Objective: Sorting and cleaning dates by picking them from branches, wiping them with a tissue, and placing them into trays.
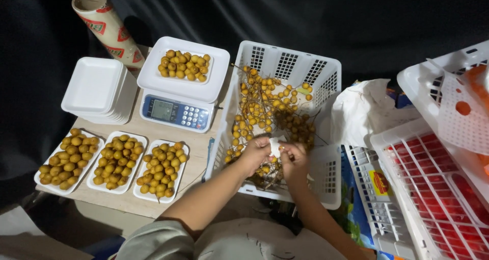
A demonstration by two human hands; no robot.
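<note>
White scrap [275,147] pinched between our left hand [256,153] and right hand [294,159], both clenched on it, over fruit branches [270,112] in basket [326,71]; scrap upright, left nearer.

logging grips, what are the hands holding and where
Left hand and right hand pinch a small white object by its opposite edges; what it is cannot be told.

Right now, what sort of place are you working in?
Probably a small fruit-packing or market stall: a weighing scale loaded with fruit, filled foam trays, and a white crate of fruit on stems.
</note>
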